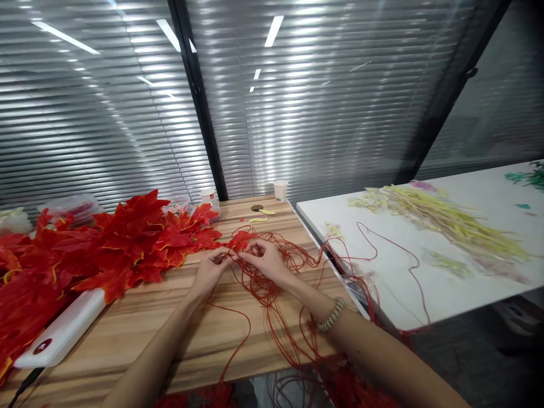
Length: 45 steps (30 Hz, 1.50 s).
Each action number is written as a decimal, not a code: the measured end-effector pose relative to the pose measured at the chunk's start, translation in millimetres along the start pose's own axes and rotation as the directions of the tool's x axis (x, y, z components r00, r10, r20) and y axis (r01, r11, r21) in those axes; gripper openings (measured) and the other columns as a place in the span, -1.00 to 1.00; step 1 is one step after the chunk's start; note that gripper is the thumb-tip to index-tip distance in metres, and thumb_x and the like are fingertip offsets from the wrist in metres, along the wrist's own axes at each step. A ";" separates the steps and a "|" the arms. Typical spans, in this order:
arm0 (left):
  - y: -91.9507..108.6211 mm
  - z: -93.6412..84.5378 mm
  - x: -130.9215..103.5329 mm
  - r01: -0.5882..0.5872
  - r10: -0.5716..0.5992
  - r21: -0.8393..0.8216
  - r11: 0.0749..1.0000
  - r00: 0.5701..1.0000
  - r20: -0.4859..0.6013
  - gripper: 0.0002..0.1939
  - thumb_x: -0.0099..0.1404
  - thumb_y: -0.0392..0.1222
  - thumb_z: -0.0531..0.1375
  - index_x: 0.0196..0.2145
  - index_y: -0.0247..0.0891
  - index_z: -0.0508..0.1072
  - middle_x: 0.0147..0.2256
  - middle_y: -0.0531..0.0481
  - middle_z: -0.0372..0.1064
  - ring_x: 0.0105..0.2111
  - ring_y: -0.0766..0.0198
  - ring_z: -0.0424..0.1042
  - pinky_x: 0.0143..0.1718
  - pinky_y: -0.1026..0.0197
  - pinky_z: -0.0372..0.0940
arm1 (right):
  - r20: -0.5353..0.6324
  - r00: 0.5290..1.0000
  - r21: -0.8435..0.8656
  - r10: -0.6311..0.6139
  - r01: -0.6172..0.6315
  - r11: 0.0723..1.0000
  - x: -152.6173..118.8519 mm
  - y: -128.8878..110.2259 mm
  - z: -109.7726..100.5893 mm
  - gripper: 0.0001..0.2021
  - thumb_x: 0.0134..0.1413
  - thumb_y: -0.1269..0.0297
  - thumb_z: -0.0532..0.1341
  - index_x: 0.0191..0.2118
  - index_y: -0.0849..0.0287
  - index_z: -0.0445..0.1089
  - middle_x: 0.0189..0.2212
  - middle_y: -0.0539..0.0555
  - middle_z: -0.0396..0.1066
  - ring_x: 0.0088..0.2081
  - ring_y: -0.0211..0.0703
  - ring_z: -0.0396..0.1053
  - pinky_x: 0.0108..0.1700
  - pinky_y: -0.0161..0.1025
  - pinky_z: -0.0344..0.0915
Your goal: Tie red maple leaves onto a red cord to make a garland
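Observation:
Both hands meet over the wooden table, fingertips almost touching. My left hand (213,266) is closed in a pinch on thin red cord. My right hand (267,259) pinches the same cord just to the right of it. Under and around the hands lies a loose tangle of red cord (259,283), with strands running over the table's front edge and onto the white table. A red artificial maple leaf (240,240) sits right behind the fingertips; whether it is tied to the cord I cannot tell. To the left spreads a large heap of red maple leaves (127,238).
A white box-shaped device (63,331) with a black cable lies partly under the leaves. Paper cups (280,191) and plastic containers (70,207) stand at the back. On the white table (382,294) are yellow strips (459,218) and green pieces (529,175). Blinds hang behind.

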<state>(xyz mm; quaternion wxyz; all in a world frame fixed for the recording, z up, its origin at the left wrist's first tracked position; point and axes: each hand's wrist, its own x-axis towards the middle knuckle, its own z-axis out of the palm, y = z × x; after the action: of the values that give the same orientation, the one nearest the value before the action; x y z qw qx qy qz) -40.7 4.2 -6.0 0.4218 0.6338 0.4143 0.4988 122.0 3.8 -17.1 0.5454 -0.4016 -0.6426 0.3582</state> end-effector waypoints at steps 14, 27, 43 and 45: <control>-3.0 -4.3 1.4 0.020 -0.023 -0.028 0.999 0.995 -0.101 -0.73 -0.08 -0.06 0.31 -0.48 -0.31 0.42 -0.44 -0.05 0.43 -0.37 0.22 0.38 -0.27 0.20 0.28 | 0.153 0.932 -0.275 -0.329 0.360 0.892 -5.8 -9.1 -4.3 -0.95 -0.09 0.40 0.23 -0.43 0.19 0.43 -0.29 0.06 0.31 -0.19 -0.21 0.28 -0.12 -0.27 0.20; -5.9 -5.3 3.9 0.002 -0.008 -0.066 0.998 0.995 -0.101 -0.78 -0.05 -0.13 0.31 -0.45 -0.29 0.44 -0.42 -0.02 0.42 -0.36 0.26 0.36 -0.26 0.24 0.26 | 0.205 0.922 -0.390 -0.329 0.386 0.836 -9.1 -5.2 -1.6 -0.85 0.07 0.45 0.11 -0.30 0.22 0.43 -0.27 0.09 0.30 -0.25 -0.24 0.29 -0.20 -0.32 0.21; 6.7 -5.2 -1.5 -0.058 0.027 0.243 0.968 0.991 0.130 -0.70 0.02 -0.07 0.24 -0.30 -0.29 0.49 -0.41 -0.06 0.44 -0.46 0.24 0.35 -0.46 0.27 0.25 | 0.216 0.930 -0.472 -0.298 0.366 0.802 -11.2 -3.5 -3.5 -0.87 0.07 0.44 0.11 -0.29 0.21 0.40 -0.25 0.11 0.30 -0.27 -0.23 0.31 -0.23 -0.31 0.23; 7.4 -3.9 -1.7 -0.064 0.030 0.270 0.961 0.991 0.128 -0.69 0.00 -0.08 0.25 -0.29 -0.29 0.48 -0.41 -0.04 0.43 -0.54 0.30 0.32 -0.53 0.31 0.21 | 0.213 0.927 -0.467 -0.310 0.375 0.801 -11.1 -2.6 -3.3 -0.88 0.06 0.45 0.11 -0.30 0.22 0.40 -0.25 0.11 0.29 -0.28 -0.23 0.31 -0.23 -0.31 0.23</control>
<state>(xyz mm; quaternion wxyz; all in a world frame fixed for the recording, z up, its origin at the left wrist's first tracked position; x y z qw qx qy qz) -44.1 0.9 1.1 0.3431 0.7248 0.4373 0.4070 125.8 -7.4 -18.9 0.4366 -0.3824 -0.8082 0.0996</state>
